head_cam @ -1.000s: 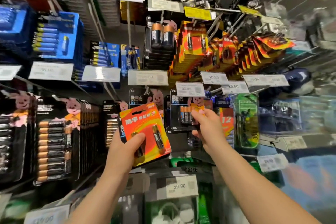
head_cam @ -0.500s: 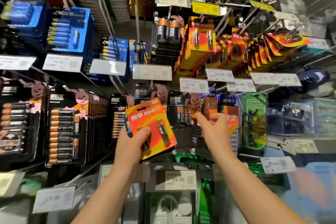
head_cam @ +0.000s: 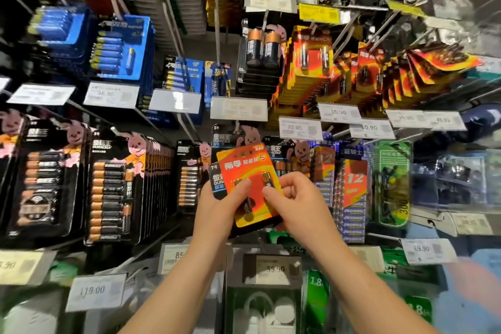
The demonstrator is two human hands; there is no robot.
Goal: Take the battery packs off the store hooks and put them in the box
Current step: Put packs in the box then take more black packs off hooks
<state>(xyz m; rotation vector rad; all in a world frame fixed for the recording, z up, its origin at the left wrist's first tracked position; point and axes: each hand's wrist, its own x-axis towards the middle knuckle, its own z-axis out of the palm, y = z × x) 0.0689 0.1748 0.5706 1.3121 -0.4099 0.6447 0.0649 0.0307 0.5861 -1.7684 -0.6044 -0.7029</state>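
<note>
Battery packs held in front of the display number two: an orange pack with two cells in its blister, and a black pack tucked just behind it, only its left edge and bottom corner showing. The left hand grips both from the lower left, thumb laid across the orange pack's face and fingers hidden behind. The right hand meets them from the right, fingers curled, its grip pinching the orange pack's right edge. Both forearms rise from the bottom of the view, converging at the packs. Behind, many more packs hang on the store hooks; five white price tags sit in the row just above the hands.
</note>
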